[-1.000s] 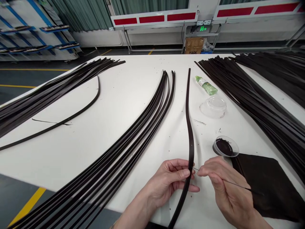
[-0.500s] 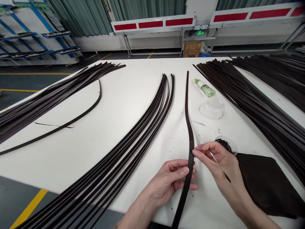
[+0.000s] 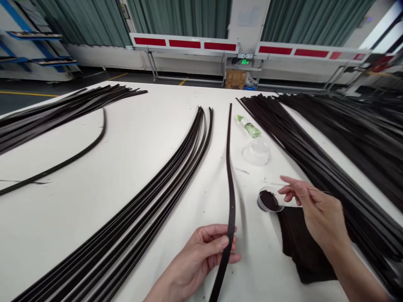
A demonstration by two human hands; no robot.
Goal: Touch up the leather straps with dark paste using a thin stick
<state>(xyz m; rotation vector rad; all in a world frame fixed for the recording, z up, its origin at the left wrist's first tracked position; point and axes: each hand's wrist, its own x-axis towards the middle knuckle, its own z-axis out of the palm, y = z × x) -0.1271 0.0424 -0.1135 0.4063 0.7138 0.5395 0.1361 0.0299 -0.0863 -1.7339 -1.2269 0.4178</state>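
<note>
My left hand (image 3: 201,256) pinches a long dark strap (image 3: 231,193) between thumb and fingers, low on its length; the strap's far part runs away from me over the white table. My right hand (image 3: 321,214) is off the strap and holds a thin stick (image 3: 277,183) nearly level, fingers closed around it. Just left of those fingers stands a small clear cup (image 3: 260,205) with dark liquid in it. Under my right wrist lies a folded dark cloth (image 3: 310,247).
A bundle of dark straps (image 3: 176,167) lies left of my left hand. More strips (image 3: 302,155) lie on the right, and another pile (image 3: 103,100) at far left. Beyond the cup are a clear plastic bowl (image 3: 256,153) and a green tube (image 3: 249,126).
My right hand has left the strap and moved right beside the cup, with the stick turned nearly level. My left hand keeps its hold on the strap. The view has shifted rightward.
</note>
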